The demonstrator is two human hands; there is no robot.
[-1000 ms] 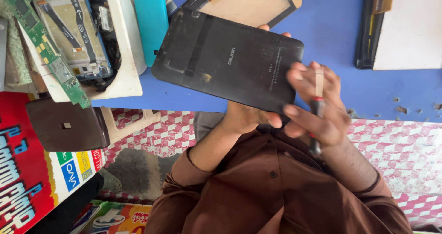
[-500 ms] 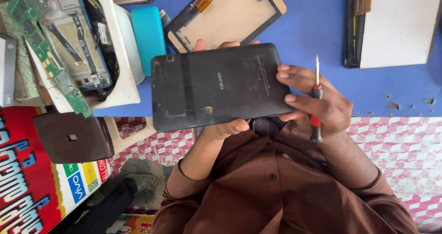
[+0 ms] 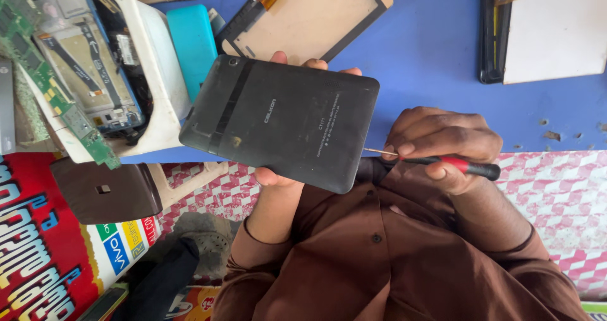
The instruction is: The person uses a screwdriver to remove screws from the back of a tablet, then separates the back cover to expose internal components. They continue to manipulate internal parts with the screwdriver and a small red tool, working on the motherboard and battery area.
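My left hand (image 3: 273,181) grips a black tablet (image 3: 284,122) from beneath, back cover facing up, fingertips showing over its far edge. The tablet is held above the blue table's (image 3: 430,62) near edge, tilted slightly. My right hand (image 3: 442,141) is shut on a small screwdriver (image 3: 455,164) with a red and black handle. The screwdriver lies nearly level, and its metal tip meets the tablet's right edge near the lower corner.
A detached touch panel with an orange flex cable (image 3: 310,18) lies just beyond the tablet. To the left are a teal case (image 3: 193,43) and a white tray (image 3: 158,106) of phone parts and green circuit boards. A white board (image 3: 550,30) sits far right, a brown box (image 3: 104,191) lower left.
The tablet has tilted and come nearer. My right hand turned the screwdriver from upright to nearly level and brought its tip to the tablet's right edge.
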